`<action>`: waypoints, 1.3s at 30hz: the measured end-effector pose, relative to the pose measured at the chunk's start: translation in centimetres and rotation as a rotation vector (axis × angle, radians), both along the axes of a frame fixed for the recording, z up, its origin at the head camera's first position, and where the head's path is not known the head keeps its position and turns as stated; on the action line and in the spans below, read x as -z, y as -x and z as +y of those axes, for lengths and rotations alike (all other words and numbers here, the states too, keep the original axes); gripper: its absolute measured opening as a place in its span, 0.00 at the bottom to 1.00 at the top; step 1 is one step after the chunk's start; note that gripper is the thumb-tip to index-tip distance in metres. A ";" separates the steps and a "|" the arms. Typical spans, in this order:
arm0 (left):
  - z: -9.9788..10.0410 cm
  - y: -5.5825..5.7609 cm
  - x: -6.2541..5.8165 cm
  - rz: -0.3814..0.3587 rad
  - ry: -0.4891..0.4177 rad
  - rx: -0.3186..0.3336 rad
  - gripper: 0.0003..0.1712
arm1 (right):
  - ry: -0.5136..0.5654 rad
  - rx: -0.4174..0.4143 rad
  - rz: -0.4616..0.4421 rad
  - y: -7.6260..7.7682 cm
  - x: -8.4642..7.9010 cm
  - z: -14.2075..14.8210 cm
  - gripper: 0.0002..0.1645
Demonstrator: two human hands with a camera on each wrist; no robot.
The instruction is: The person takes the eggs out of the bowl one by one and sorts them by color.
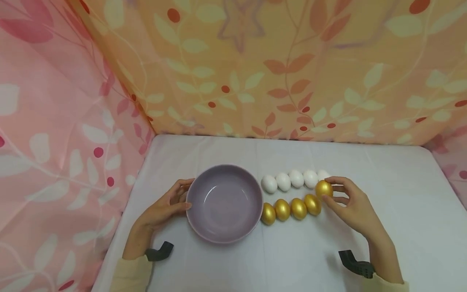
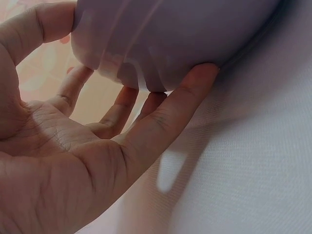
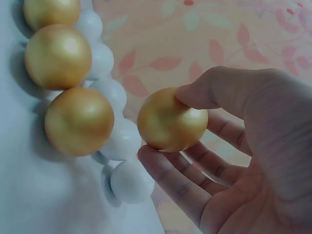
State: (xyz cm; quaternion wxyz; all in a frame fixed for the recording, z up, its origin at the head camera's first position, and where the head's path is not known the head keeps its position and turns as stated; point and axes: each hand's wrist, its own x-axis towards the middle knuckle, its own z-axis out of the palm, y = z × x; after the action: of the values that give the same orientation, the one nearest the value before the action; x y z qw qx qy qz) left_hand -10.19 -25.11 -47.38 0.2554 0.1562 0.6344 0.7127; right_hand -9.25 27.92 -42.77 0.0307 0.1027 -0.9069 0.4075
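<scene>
A round lilac bowl (image 1: 224,237) stands on the white table. My left hand (image 1: 162,209) holds its left side, thumb near the rim; in the left wrist view the fingertips (image 2: 202,73) touch the bowl's outer wall (image 2: 161,39). My right hand (image 1: 352,209) pinches a golden egg (image 1: 324,190) between thumb and fingers. In the right wrist view this golden egg (image 3: 170,122) is held up apart from the others. Several golden eggs (image 1: 282,209) lie in a row right of the bowl. Behind them runs a row of white eggs (image 1: 296,178), the rightmost partly hidden by the right hand.
The table (image 1: 401,194) is covered with a white cloth. An orange leaf-patterned curtain (image 1: 248,81) hangs along its back edge, and a pink patterned curtain (image 1: 65,162) along the left. Each wrist wears a black strap mount (image 1: 160,251).
</scene>
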 end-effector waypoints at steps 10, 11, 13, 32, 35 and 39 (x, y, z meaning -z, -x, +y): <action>-0.1 -0.1 0.2 0.011 0.002 0.000 0.39 | -0.089 -0.037 -0.025 0.3 0.6 0.6 0.27; -0.1 0.0 0.3 0.018 0.003 -0.003 0.39 | -0.096 -0.038 -0.029 0.3 0.7 0.7 0.27; -0.1 0.1 0.3 0.024 0.002 -0.006 0.39 | -0.114 -0.037 -0.037 0.4 0.7 0.9 0.27; 0.0 0.0 0.0 -0.006 -0.003 -0.005 0.40 | -0.195 -0.044 -0.099 0.5 1.7 0.8 0.28; -0.1 0.0 0.0 -0.006 -0.005 -0.007 0.39 | -0.208 -0.049 -0.096 0.5 1.8 0.7 0.28; -0.1 0.1 0.2 0.004 -0.008 -0.003 0.39 | -0.209 -0.058 -0.091 0.6 2.0 0.8 0.26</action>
State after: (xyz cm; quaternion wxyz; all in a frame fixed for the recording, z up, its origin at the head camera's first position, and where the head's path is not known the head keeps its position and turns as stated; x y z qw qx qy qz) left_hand -10.24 -25.23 -47.55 0.2528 0.1576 0.6323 0.7151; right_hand -9.82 28.75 -44.74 -0.0331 0.1130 -0.9415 0.3158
